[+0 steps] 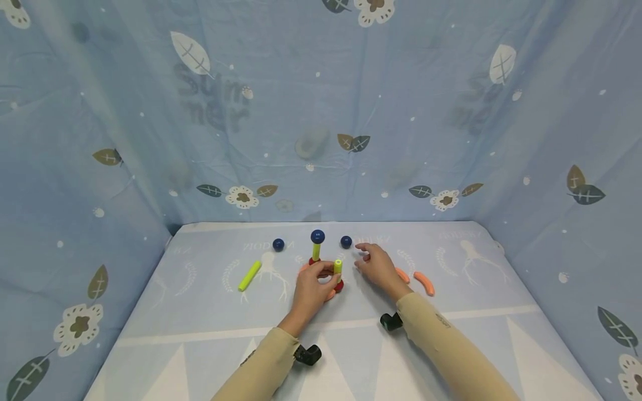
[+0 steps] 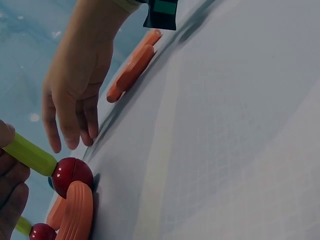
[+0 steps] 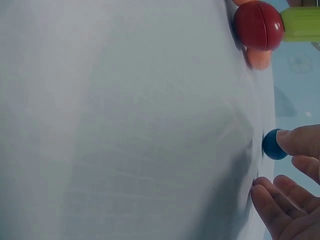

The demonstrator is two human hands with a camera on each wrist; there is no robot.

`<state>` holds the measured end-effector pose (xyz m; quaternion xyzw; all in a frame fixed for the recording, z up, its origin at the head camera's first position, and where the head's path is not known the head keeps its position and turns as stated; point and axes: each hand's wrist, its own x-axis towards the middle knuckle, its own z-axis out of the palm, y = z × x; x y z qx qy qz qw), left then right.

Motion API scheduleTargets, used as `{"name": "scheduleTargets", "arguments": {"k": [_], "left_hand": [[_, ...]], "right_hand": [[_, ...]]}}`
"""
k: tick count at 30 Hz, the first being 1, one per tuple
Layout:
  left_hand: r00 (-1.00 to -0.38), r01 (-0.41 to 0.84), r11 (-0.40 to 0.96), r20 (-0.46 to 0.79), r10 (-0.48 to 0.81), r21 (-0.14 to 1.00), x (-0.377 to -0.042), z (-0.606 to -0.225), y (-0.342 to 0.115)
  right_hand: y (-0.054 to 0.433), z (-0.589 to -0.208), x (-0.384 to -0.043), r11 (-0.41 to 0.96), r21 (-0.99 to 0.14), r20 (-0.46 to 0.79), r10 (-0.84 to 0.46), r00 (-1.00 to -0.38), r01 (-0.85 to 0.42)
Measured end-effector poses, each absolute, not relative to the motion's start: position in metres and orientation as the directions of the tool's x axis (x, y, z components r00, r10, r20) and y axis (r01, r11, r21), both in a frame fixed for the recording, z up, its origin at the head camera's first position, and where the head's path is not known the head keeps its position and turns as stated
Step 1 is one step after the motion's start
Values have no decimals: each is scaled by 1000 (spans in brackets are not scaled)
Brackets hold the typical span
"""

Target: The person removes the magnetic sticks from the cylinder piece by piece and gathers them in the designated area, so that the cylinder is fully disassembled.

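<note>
My left hand pinches an upright yellow-green rod between thumb and fingers. That rod stands on a red ball, which joins curved orange pieces lying on the table. Behind the left hand, a second yellow-green rod rises from another red ball and carries a blue ball on top. To the right, my right hand reaches beside a loose blue ball, fingers spread and loosely bent. A small gap shows between them in the head view.
Left on the table lie a loose yellow-green rod and a blue ball. Two loose curved orange pieces lie near the right forearm. Black wrist devices are worn under both cuffs. A patterned blue curtain encloses the table.
</note>
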<state>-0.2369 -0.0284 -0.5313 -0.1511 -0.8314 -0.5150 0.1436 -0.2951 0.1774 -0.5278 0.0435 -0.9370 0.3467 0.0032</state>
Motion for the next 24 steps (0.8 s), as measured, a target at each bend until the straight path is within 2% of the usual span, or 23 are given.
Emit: {"name": "scheduleTargets", "arguments": {"k": [6, 15, 24], "left_hand": [[-908, 412, 442, 396, 133, 797, -237, -530, -33], [-855, 493, 603, 476, 204, 627, -236, -537, -41], [-894, 409, 703, 412, 179, 582, -230, -542, -41]], "right_hand": [[177, -526, -285, 739, -663, 56, -115, -992, -123], [172, -520, -266, 695, -689, 130, -162, -978, -206], [163, -515, -244, 626, -740, 139, -215, -967, -246]]}}
